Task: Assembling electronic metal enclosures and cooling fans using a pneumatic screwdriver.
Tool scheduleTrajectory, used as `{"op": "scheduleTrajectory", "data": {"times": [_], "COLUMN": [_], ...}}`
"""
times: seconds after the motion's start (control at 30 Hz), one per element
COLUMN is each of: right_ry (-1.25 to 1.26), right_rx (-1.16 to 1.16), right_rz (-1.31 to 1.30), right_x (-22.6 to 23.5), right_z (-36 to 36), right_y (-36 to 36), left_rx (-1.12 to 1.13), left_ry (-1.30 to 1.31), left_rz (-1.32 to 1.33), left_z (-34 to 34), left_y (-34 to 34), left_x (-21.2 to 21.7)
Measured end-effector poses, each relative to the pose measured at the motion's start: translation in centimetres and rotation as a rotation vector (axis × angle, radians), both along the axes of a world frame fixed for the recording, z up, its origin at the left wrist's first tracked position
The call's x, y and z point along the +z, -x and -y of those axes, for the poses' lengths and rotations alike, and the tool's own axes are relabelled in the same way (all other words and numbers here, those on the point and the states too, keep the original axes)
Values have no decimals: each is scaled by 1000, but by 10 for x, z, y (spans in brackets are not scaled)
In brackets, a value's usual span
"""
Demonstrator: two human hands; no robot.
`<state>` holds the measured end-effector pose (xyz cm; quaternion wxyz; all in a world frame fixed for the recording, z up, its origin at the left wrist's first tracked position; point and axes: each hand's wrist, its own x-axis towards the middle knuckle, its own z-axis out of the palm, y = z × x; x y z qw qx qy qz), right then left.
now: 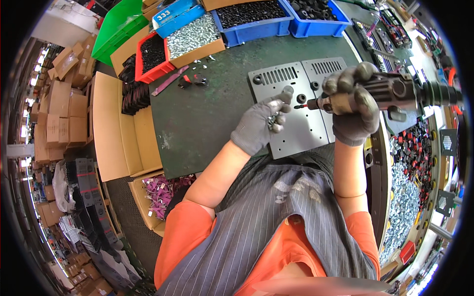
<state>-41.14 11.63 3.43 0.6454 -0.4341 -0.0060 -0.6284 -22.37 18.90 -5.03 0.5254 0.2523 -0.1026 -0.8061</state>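
My left hand point(257, 122), in a grey glove, is closed around several small shiny screws point(272, 121), with its fingertips together above a dark metal panel point(291, 134). My right hand point(356, 106), gloved too, grips a power screwdriver point(397, 90) held level, its bit point(300, 106) pointing left toward the left fingertips. The panel has vent slots and small holes. A second slotted panel point(335, 63) lies against its right side. Round black rubber feet point(257, 79) sit on the panels, one at the upper left corner and others near the bit.
Along the bench's far edge stand a red bin point(157, 69) of black parts, a carton point(217, 45) of silver screws and blue bins point(256, 33) of black pieces. A purple strip point(170, 80) lies on the green bench top point(197, 128). Left is an open cardboard box point(116, 123).
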Motion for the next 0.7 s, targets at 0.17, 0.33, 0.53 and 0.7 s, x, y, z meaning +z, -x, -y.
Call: {"op": "scheduleTrajectory", "data": {"times": [0.17,0.33,0.53,0.7], "right_ry": [2,31,14,4], "right_rx": [-18,-6,-36,34], "right_rz": [9,5,2,32], "right_x": [2,1,-5,-12], "right_z": [-13,-16,-19,-17], "right_y": [23,24,24,32], "left_rx": [-65,-136,-100,-146], "left_ry": [-32,0,-77,-100], "left_rz": [-17,-54,130,378], "left_z": [-11,-15,-19,-20], "left_y": [27,30,41,47], "left_x": [0,0,12,21]}}
